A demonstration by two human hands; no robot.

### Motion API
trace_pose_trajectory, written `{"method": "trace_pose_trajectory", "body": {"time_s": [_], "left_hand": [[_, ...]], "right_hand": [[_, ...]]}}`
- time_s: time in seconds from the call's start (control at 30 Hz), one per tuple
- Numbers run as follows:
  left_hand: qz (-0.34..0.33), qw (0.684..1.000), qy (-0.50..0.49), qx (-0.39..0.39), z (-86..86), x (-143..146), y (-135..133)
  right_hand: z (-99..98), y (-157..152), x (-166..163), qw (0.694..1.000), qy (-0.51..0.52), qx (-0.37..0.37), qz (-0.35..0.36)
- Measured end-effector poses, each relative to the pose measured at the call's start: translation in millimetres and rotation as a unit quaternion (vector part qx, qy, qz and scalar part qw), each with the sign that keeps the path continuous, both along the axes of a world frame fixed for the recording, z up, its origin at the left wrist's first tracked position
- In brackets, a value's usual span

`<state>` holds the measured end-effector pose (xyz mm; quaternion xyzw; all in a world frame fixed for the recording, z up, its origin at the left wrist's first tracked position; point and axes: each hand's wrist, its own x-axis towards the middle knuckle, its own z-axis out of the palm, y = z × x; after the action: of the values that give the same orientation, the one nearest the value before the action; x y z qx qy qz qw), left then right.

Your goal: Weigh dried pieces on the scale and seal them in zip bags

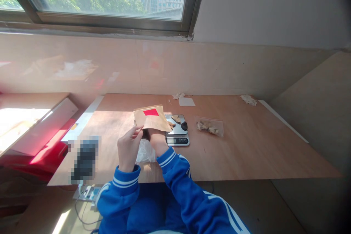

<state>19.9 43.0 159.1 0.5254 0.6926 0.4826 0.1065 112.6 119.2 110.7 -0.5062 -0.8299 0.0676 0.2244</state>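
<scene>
My left hand [130, 144] pinches the near edge of a brown kraft paper bag [139, 117] that has a red label [150, 112] on it. My right hand [157, 138] reaches in at the bag's near edge; its fingers are hidden, and whether they are inside or under the bag I cannot tell. Just right of the bag lies a digital kitchen scale [178, 141]. On its plate are thin brown pieces [176, 118] and a dark lump [184, 126]. Below my hands rests a clear plastic bag [146, 151], partly covered by them.
A clear bag of pale chunks [210, 127] lies right of the scale. White paper [187, 101] and crumpled scraps [248, 99] sit along the wooden table's [246, 146] back edge. A blurred dark object [85, 159] is at the left, with a cable and power strip [89, 193] below.
</scene>
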Motion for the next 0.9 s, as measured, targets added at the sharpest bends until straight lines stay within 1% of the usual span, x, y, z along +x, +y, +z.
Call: {"method": "trace_pose_trajectory", "body": {"time_s": [0.13,0.2,0.3,0.43,0.5,0.6,0.67,0.77,0.9], "left_hand": [[-0.001,1.0,0.01,0.001,-1.0,-2.2,1.1],[-0.002,1.0,0.009,0.003,-0.8,-3.0,1.4],[0.0,1.0,0.009,0.001,0.5,-2.8,1.4],[0.0,1.0,0.011,-0.005,1.2,-1.6,1.1],[0.004,1.0,0.011,-0.008,0.8,-1.5,1.1],[0.011,1.0,0.005,-0.011,0.0,-2.3,1.3],[0.017,1.0,0.007,-0.011,-0.5,-3.0,1.6],[0.023,1.0,0.011,-0.009,-1.5,-3.8,2.4],[0.026,1.0,0.01,-0.008,-3.5,-3.8,3.5]], "right_hand": [[4.4,-19.7,10.0,0.998,-0.021,-0.057,-0.017],[8.0,-30.9,16.1,0.999,-0.003,-0.047,-0.023],[11.0,-43.5,26.0,0.995,0.102,-0.002,-0.018],[12.7,-52.5,40.9,0.966,0.254,0.032,-0.022],[14.6,-55.7,49.3,0.943,0.332,0.031,-0.017],[15.7,-58.9,63.8,0.898,0.44,-0.008,-0.016],[12.2,-58.3,74.0,0.865,0.499,-0.036,-0.034],[-1.6,-51.2,87.4,0.811,0.575,-0.07,-0.082],[-29.7,-34.0,100.3,0.745,0.635,-0.122,-0.165]]}}
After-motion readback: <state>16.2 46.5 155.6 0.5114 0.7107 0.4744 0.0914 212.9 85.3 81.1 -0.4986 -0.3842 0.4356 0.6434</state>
